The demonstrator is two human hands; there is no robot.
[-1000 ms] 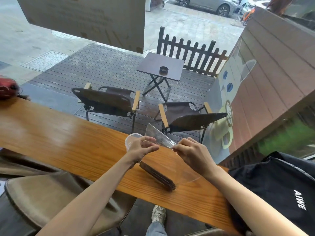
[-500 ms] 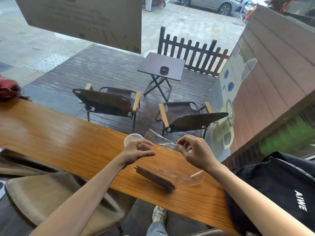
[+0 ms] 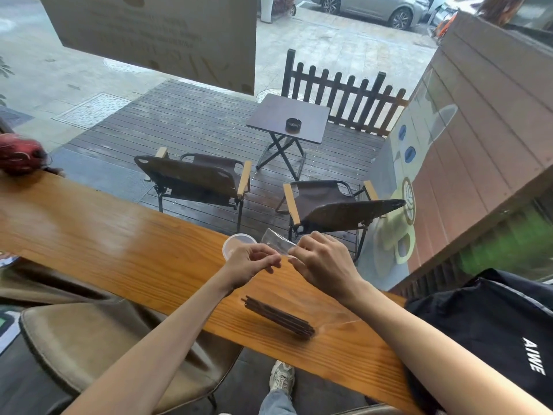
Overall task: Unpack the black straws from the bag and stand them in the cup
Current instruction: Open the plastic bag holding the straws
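Both hands work at the mouth of a clear plastic bag (image 3: 278, 244) above a wooden counter (image 3: 119, 250); the left hand (image 3: 251, 265) pinches one edge, the right hand (image 3: 323, 262) grips the other; a bundle of black straws (image 3: 278, 317) lies inside the bag's lower end on the counter; a clear cup (image 3: 236, 244) stands just behind the left hand; a black backpack (image 3: 493, 324) sits at the right.

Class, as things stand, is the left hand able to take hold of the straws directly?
Probably not yet. The straws lie inside the clear bag, whose film covers them, and the left hand and right hand both pinch its top.
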